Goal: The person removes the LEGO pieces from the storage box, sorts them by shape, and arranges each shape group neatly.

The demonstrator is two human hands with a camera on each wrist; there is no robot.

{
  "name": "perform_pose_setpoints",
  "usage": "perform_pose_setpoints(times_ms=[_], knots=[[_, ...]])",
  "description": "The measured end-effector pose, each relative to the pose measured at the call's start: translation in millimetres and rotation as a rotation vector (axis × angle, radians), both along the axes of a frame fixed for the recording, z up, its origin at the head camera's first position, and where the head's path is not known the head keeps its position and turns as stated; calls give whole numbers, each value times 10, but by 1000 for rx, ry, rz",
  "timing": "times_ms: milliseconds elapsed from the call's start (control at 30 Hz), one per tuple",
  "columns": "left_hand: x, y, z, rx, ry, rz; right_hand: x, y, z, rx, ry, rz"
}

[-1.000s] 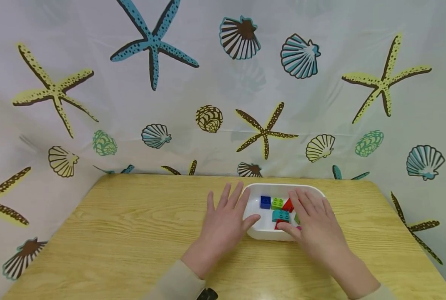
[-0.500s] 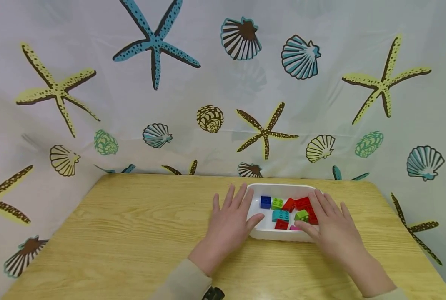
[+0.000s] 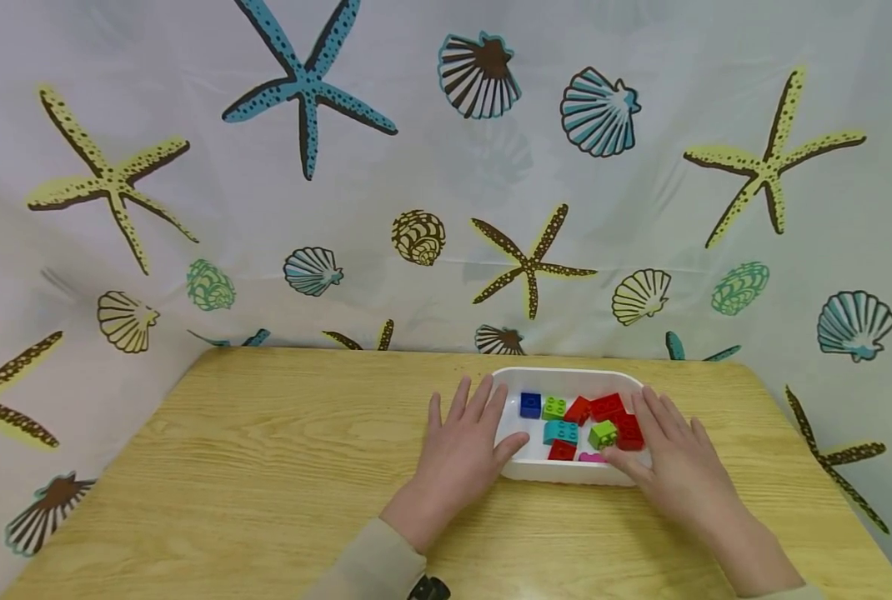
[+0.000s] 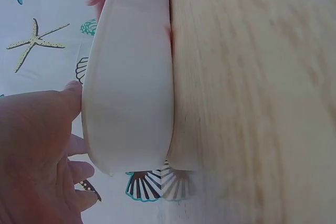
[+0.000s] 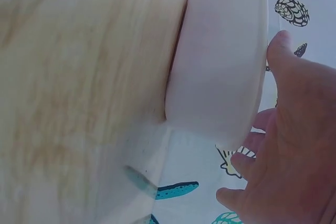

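A white plastic bin [image 3: 566, 472] sits on the table with several toy building bricks inside. Among them are a dark blue brick [image 3: 531, 405], a teal brick [image 3: 561, 432], two lime green ones, several red ones and a pink piece [image 3: 591, 457] at the front wall. My left hand [image 3: 457, 454] is at the bin's left end, fingers extended and thumb over the near rim. At the right end, my right hand [image 3: 682, 467] lies with fingers extended and thumb near the front rim. In both wrist views the thumbs meet the rim; firm contact of the other fingers is unclear.
The wooden table [image 3: 288, 450] extends to the left, right and front of the bin. Behind it hangs a white cloth [image 3: 386, 167] printed with starfish and shells, which also lines both sides. A dark wristband [image 3: 429, 588] shows at the left sleeve.
My right hand has moved right, from over the bricks to the bin's right end, uncovering red and green bricks. My left hand has shifted slightly right. The bricks stay nearly in place.
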State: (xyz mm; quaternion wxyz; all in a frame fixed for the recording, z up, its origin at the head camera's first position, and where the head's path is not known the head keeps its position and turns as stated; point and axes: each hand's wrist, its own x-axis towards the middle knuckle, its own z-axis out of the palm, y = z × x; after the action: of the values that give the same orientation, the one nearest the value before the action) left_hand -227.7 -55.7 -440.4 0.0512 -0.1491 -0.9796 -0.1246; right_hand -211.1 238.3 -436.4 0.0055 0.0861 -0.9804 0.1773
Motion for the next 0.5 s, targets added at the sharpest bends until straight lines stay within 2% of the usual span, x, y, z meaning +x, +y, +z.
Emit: perform_pose_setpoints(times_ms=[500], knots=[[3, 11, -1, -12, -45, 30, -22, 99, -70, -85, -87, 17]])
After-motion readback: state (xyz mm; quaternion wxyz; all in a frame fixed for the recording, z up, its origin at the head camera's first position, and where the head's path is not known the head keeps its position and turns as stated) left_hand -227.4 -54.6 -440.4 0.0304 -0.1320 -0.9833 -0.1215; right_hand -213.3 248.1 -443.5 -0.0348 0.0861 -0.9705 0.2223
